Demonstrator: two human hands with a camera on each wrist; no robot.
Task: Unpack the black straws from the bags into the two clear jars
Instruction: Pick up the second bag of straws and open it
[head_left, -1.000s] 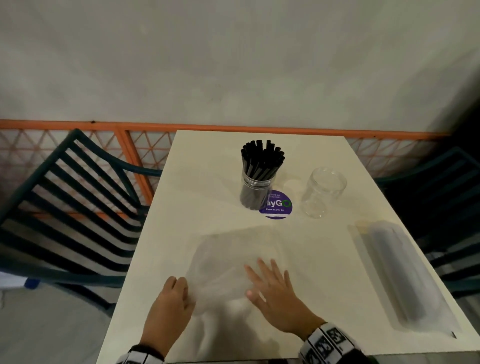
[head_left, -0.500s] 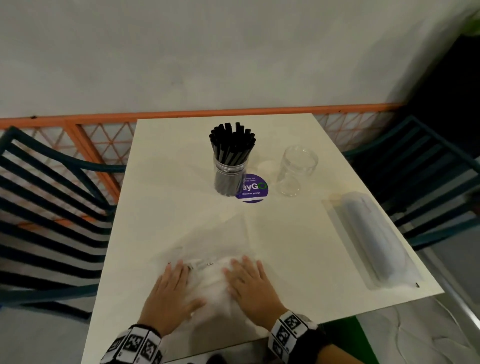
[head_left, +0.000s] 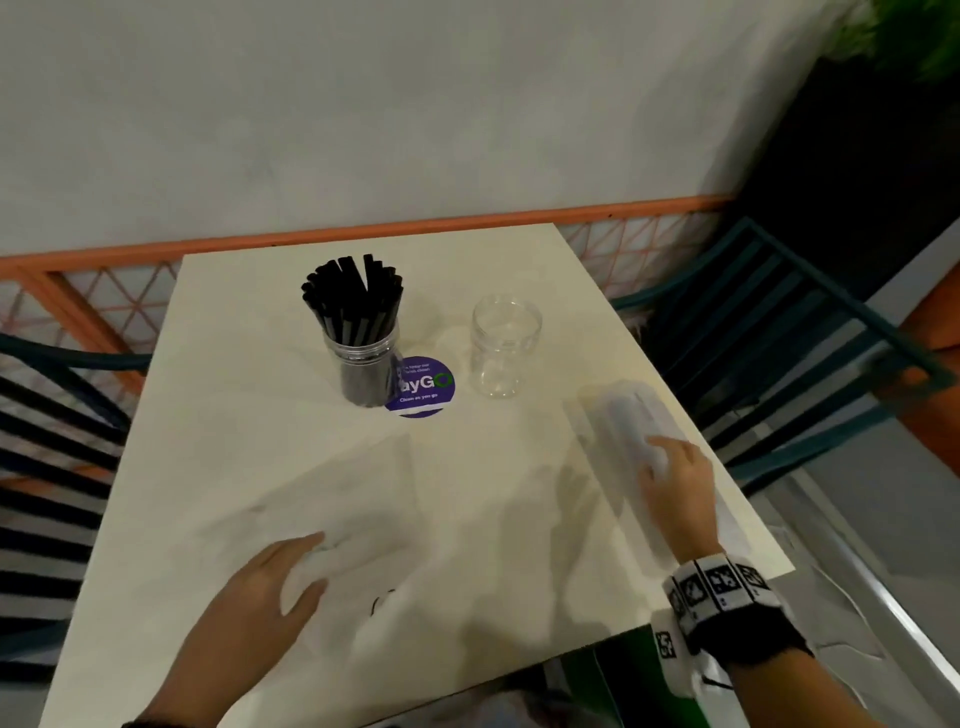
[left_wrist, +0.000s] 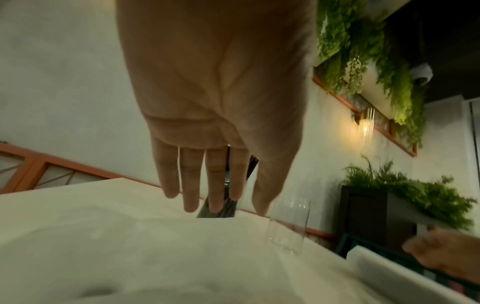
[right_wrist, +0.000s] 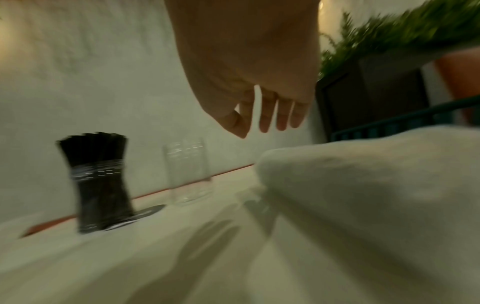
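Hands come first: the right hand (head_left: 678, 493) lies on the near half of the full bag (head_left: 631, 415) at the right side of the table (head_left: 249, 415), fingers spread and only loosely bent over its rounded bulk; whether they have closed round it yet cannot be told, and the right wrist view shows them hanging relaxed above the pale hump of the bag (right_wrist: 363, 185). The left hand (head_left: 270, 587) rests flat, fingers straight, on the limp empty bag (head_left: 363, 509) at the near left. The coming move, as I judge it, turns on the full bag: it lies to the right of both hands, its long axis running from the near right edge away toward the middle of the table, so its far end points roughly at the empty jar (head_left: 505, 347). The right hand is already on it; the left is well apart from it. Beyond, the filled jar (head_left: 366, 364) stands upright with black straws (head_left: 353, 296) fanning out of its mouth, partly over a purple sticker (head_left: 423, 387), and the empty jar stands just to its right. Only the head view gives the bag's direction and the gap between the hands. The left wrist view shows the straight fingers (left_wrist: 191, 185) and their palm side, with the empty jar (left_wrist: 289, 224) beyond. The blurred right wrist view shows both jars side by side, apart.
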